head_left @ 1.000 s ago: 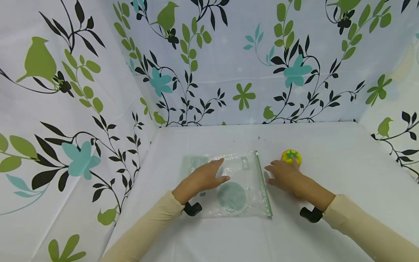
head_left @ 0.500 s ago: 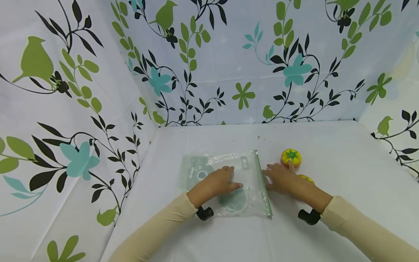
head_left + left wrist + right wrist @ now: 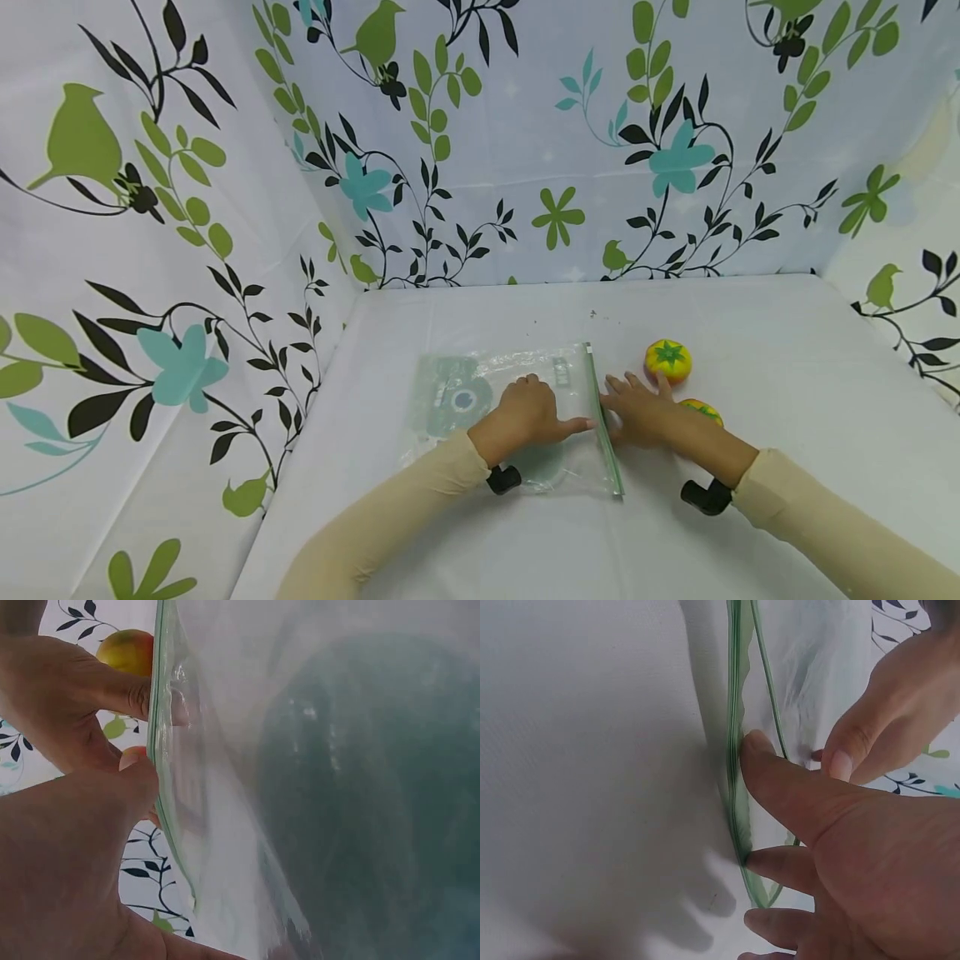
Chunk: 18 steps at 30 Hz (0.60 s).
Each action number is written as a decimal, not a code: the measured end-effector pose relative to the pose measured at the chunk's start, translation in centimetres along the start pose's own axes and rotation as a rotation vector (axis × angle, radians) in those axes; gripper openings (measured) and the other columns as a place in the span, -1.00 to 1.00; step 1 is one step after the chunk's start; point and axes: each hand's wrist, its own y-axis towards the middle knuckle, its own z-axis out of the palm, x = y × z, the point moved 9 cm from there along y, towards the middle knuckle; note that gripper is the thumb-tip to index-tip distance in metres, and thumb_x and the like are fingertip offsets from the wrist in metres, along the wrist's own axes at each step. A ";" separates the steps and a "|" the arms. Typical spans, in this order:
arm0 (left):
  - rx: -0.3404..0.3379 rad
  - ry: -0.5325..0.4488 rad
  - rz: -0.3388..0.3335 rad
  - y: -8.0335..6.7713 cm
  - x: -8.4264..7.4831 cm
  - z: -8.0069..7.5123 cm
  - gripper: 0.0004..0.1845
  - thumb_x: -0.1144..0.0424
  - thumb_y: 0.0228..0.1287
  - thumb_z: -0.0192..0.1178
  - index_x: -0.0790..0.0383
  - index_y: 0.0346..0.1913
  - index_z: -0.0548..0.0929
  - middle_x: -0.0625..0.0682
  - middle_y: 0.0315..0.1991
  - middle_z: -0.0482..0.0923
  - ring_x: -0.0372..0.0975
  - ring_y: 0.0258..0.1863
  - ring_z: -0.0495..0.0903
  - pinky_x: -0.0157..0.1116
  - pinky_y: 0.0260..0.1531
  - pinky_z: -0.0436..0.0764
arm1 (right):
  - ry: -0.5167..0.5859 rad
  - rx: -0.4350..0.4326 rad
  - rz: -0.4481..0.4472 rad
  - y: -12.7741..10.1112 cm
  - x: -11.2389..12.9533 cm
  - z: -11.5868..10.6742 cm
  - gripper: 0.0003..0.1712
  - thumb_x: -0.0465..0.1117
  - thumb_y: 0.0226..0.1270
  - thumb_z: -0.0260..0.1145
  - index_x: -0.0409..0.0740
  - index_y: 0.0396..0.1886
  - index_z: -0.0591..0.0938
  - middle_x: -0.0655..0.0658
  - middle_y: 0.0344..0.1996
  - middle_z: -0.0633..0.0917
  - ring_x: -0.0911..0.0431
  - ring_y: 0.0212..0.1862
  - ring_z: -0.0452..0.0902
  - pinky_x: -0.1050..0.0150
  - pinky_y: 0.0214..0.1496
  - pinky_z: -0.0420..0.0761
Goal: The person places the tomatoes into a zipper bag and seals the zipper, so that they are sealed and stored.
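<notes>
A clear zip bag (image 3: 577,467) with a green zip edge lies flat on the table, grey-green round shapes showing on it. Over its middle is my left hand (image 3: 523,412), fingers bent down and thumb reaching to the zip edge. My right hand (image 3: 637,410) is at that edge; in the right wrist view its thumb (image 3: 769,754) lies in the gap between the two green strips (image 3: 736,690), with other fingertips touching the lower strip. Through the film in the left wrist view, part of a right-hand finger shows. What my left fingertips touch is hidden.
Two round yellow-orange fruits with green star-shaped tops sit beyond my right hand: one fruit (image 3: 667,361) whole in view, the other fruit (image 3: 703,410) partly behind the wrist. A white-covered table (image 3: 787,350) meets a patterned cloth backdrop (image 3: 480,167).
My left hand has moved right across the bag to the zip edge. The right hand has shifted slightly left and down, uncovering more of both fruits.
</notes>
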 end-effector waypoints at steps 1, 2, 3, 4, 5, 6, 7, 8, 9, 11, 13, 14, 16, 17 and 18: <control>0.002 0.018 -0.002 0.2 -0.2 0.2 0.12 -0.68 0.14 -0.27 0.32 0.07 0.71 0.19 0.02 0.58 -0.05 0.06 0.53 -0.16 0.04 0.53 | 0.004 -0.001 -0.001 0.0 0.1 0.0 -0.23 0.08 0.22 0.48 -0.11 0.38 0.52 -0.36 0.44 0.29 -0.41 0.45 0.04 -0.56 0.26 -0.22; 0.002 0.035 -0.003 0.5 -0.3 0.3 0.13 -0.68 0.14 -0.29 0.32 0.08 0.71 0.20 0.04 0.57 -0.05 0.07 0.53 -0.16 0.05 0.52 | 0.008 0.000 0.000 -0.1 0.1 0.0 -0.22 0.07 0.21 0.49 -0.12 0.38 0.52 -0.36 0.45 0.28 -0.41 0.45 0.03 -0.56 0.26 -0.23; 0.007 0.052 -0.004 0.7 -0.5 0.5 0.14 -0.68 0.14 -0.32 0.32 0.10 0.70 0.20 0.05 0.57 -0.05 0.08 0.52 -0.15 0.06 0.52 | 0.015 0.001 0.002 -0.2 0.2 0.0 -0.22 0.06 0.21 0.49 -0.13 0.38 0.51 -0.36 0.45 0.28 -0.41 0.45 0.02 -0.56 0.26 -0.24; 0.011 0.069 -0.009 0.9 -0.6 0.6 0.16 -0.70 0.12 -0.35 0.33 0.12 0.69 0.21 0.08 0.56 -0.04 0.09 0.51 -0.14 0.07 0.51 | 0.017 0.000 0.002 -0.2 0.3 0.0 -0.22 0.05 0.21 0.50 -0.14 0.38 0.51 -0.37 0.45 0.27 -0.41 0.46 0.02 -0.55 0.27 -0.24; 0.013 0.083 -0.016 1.2 -0.7 0.8 0.19 -0.71 0.11 -0.37 0.33 0.14 0.67 0.22 0.09 0.55 -0.04 0.10 0.51 -0.13 0.08 0.50 | 0.019 0.001 0.003 -0.2 0.3 0.0 -0.21 0.05 0.21 0.50 -0.15 0.38 0.51 -0.37 0.46 0.27 -0.41 0.46 0.01 -0.54 0.27 -0.25; 0.016 0.097 -0.023 1.3 -0.8 1.0 0.21 -0.72 0.09 -0.40 0.34 0.16 0.66 0.23 0.11 0.54 -0.03 0.12 0.50 -0.11 0.10 0.49 | 0.021 0.002 0.004 -0.3 0.4 0.1 -0.21 0.04 0.21 0.50 -0.17 0.38 0.50 -0.37 0.46 0.26 -0.41 0.46 0.00 -0.54 0.28 -0.25; 0.021 0.109 -0.034 1.5 -0.9 1.2 0.24 -0.74 0.06 -0.41 0.33 0.18 0.65 0.23 0.13 0.53 -0.03 0.13 0.49 -0.10 0.11 0.48 | 0.019 0.000 0.003 -0.3 0.5 0.1 -0.21 0.04 0.21 0.50 -0.17 0.38 0.50 -0.37 0.46 0.26 -0.40 0.46 0.00 -0.54 0.28 -0.25; 0.026 0.120 -0.043 1.6 -1.0 1.3 0.25 -0.75 0.04 -0.43 0.33 0.20 0.63 0.23 0.15 0.52 -0.02 0.15 0.48 -0.09 0.13 0.46 | 0.015 -0.002 0.002 -0.4 0.6 0.1 -0.21 0.04 0.21 0.50 -0.18 0.38 0.51 -0.37 0.45 0.26 -0.40 0.46 0.01 -0.54 0.28 -0.25; 0.031 0.128 -0.053 1.7 -1.0 1.4 0.27 -0.76 0.02 -0.44 0.32 0.22 0.62 0.23 0.16 0.52 -0.02 0.17 0.47 -0.07 0.15 0.44 | 0.008 -0.008 -0.002 -0.4 0.6 0.1 -0.21 0.04 0.21 0.50 -0.18 0.37 0.51 -0.38 0.45 0.27 -0.40 0.46 0.01 -0.55 0.27 -0.25; 0.039 0.141 -0.076 1.8 -1.2 1.4 0.29 -0.77 -0.01 -0.44 0.32 0.25 0.60 0.22 0.19 0.50 -0.01 0.19 0.45 -0.05 0.18 0.41 | -0.007 -0.017 -0.005 -0.4 0.7 0.1 -0.22 0.05 0.21 0.50 -0.19 0.36 0.52 -0.38 0.45 0.27 -0.40 0.46 0.02 -0.55 0.27 -0.24; 0.049 0.150 -0.095 1.7 -1.3 1.5 0.30 -0.78 -0.03 -0.42 0.33 0.27 0.57 0.23 0.22 0.47 0.00 0.22 0.43 -0.03 0.20 0.38 | -0.015 -0.026 -0.007 -0.5 0.8 0.0 -0.20 0.06 0.18 0.52 -0.20 0.35 0.53 -0.38 0.45 0.28 -0.41 0.45 0.03 -0.55 0.27 -0.23; 0.053 0.153 -0.101 1.7 -1.3 1.5 0.30 -0.78 -0.03 -0.40 0.34 0.29 0.56 0.24 0.23 0.46 0.01 0.23 0.42 -0.02 0.22 0.36 | -0.017 -0.026 -0.005 -0.5 0.8 0.0 -0.18 0.06 0.16 0.54 -0.20 0.35 0.52 -0.38 0.45 0.27 -0.41 0.46 0.03 -0.55 0.27 -0.23; 0.061 0.159 -0.114 1.6 -1.3 1.5 0.31 -0.78 -0.04 -0.36 0.36 0.31 0.52 0.25 0.26 0.43 0.02 0.25 0.40 -0.02 0.23 0.35 | -0.008 -0.021 0.001 -0.5 0.8 0.0 -0.13 0.07 0.12 0.56 -0.20 0.37 0.50 -0.38 0.45 0.26 -0.41 0.46 0.02 -0.54 0.28 -0.25; 0.066 0.162 -0.116 1.6 -1.3 1.5 0.31 -0.78 -0.03 -0.34 0.37 0.32 0.51 0.26 0.27 0.42 0.02 0.26 0.40 -0.02 0.24 0.34 | -0.003 -0.018 0.003 -0.6 0.8 0.1 -0.10 0.08 0.09 0.58 -0.20 0.38 0.50 -0.39 0.45 0.26 -0.41 0.46 0.01 -0.54 0.28 -0.26; 0.065 0.163 -0.118 1.5 -1.3 1.5 0.31 -0.77 -0.03 -0.31 0.38 0.32 0.50 0.26 0.28 0.41 0.03 0.26 0.39 -0.02 0.24 0.34 | 0.005 -0.015 0.006 -0.5 0.8 0.1 -0.06 0.09 0.06 0.59 -0.19 0.39 0.48 -0.39 0.46 0.25 -0.41 0.46 0.00 -0.54 0.28 -0.27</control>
